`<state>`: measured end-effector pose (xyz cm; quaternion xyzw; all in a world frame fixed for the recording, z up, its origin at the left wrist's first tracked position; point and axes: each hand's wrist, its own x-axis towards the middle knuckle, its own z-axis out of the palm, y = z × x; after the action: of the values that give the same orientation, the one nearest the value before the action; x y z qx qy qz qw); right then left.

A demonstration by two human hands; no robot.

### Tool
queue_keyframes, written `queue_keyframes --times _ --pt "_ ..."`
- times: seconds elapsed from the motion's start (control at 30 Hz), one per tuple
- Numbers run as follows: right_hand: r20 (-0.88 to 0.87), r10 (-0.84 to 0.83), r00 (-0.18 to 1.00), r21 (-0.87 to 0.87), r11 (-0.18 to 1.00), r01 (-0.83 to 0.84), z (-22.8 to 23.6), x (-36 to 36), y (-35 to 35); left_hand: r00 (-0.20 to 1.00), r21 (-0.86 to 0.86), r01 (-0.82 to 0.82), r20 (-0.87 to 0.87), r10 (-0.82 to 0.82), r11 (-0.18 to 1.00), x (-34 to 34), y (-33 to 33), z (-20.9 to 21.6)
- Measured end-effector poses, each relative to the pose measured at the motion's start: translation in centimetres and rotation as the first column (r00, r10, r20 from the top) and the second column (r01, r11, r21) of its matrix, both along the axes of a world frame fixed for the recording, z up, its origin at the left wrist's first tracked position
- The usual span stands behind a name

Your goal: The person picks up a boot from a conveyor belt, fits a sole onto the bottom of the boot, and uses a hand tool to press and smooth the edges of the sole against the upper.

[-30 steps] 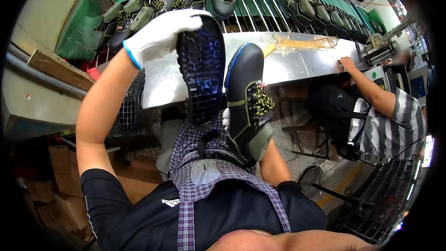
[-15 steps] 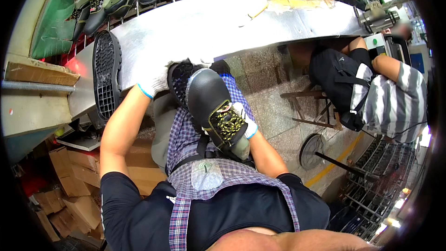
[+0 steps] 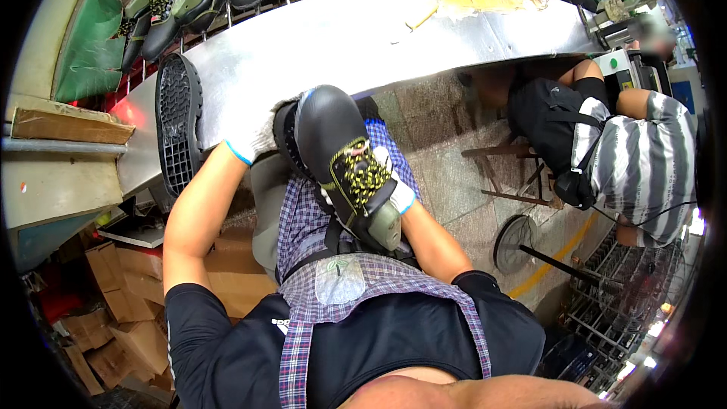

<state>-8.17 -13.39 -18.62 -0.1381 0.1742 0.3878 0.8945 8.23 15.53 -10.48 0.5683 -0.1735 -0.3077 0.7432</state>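
Black shoe upper point(image 3: 331, 125) with black-and-yellow laces point(image 3: 367, 178) located at the centre of the frame, tilted, toe toward the top, overlapping the near edge of the counter point(image 3: 318, 45) in view. Right grip point(image 3: 403, 194), gloved, grasping the upper near its heel; fingers partly hidden. Left grip point(image 3: 261, 136), gloved, grasping a black sole point(image 3: 286, 135) just beside the toe; contact cannot be confirmed. Second sole point(image 3: 179, 125) noted at left of frame, by the counter's edge.
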Motion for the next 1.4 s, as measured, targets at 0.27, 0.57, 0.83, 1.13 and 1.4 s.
queue_keyframes --times 0.27,0.57,0.83,1.13,1.4 --pt "0.05 -0.008 0.999 -0.156 0.988 0.016 2.1 -0.4 0.1 0.983 0.136 -0.056 0.18 0.031 0.989 1.7 0.3 -0.6" --pt "0.267 -0.033 0.963 -0.362 0.923 0.132 6.2 -1.0 -1.6 0.662 0.61 -0.25 0.674 -0.327 0.752 4.4 -3.2 1.2" --pt "0.14 -0.126 0.982 -0.33 0.929 0.166 3.4 -1.0 -1.8 0.905 -0.21 0.2 -0.336 -0.263 0.957 3.9 -6.4 5.7" --pt "0.189 -0.066 0.98 -0.374 0.918 0.134 6.2 -3.3 -2.5 0.919 -0.272 0.386 0.031 -0.393 0.882 3.0 -8.3 2.4" --pt "0.111 -0.169 0.979 -0.311 0.93 0.196 5.0 -4.9 -3.5 0.536 -0.617 0.142 -0.61 -0.584 0.774 2.4 -11.6 7.1"
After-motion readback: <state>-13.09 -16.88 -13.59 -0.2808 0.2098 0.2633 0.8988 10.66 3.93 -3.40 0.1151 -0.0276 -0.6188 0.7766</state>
